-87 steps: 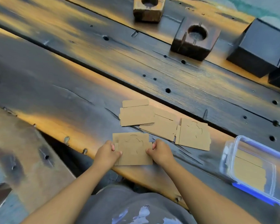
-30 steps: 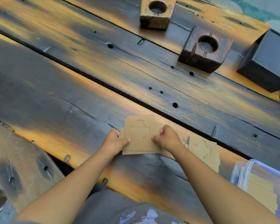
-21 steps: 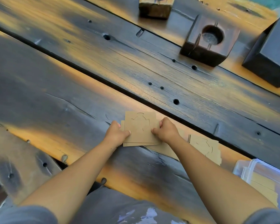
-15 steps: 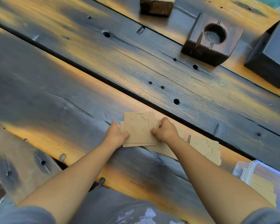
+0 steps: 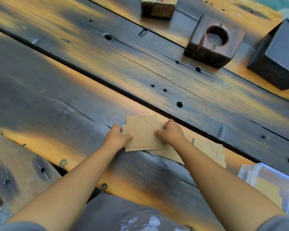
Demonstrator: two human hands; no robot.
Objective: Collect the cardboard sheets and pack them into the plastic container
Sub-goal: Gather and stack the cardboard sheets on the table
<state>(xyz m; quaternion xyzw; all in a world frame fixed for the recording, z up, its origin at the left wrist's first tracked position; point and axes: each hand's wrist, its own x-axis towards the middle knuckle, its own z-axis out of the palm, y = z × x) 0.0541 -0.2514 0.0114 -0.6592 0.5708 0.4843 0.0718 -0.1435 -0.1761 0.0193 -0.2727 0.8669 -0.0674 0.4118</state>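
The stack of cardboard sheets (image 5: 143, 135) lies flat on the wooden table (image 5: 73, 97), between the left hand (image 5: 117, 139) on its left edge and the right hand (image 5: 171, 133) on its right edge. Further cardboard sheets (image 5: 207, 150) lie to the right, partly under the right forearm. The plastic container (image 5: 270, 185) sits at the near right, holding cardboard. Behind, three blocks (image 5: 213, 42) stand along the far planks

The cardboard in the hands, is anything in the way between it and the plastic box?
Nothing solid blocks the way. Both hands hold a small stack on the table. Between it and the container at the right lie only more flat sheets, which the stack can be lifted over.
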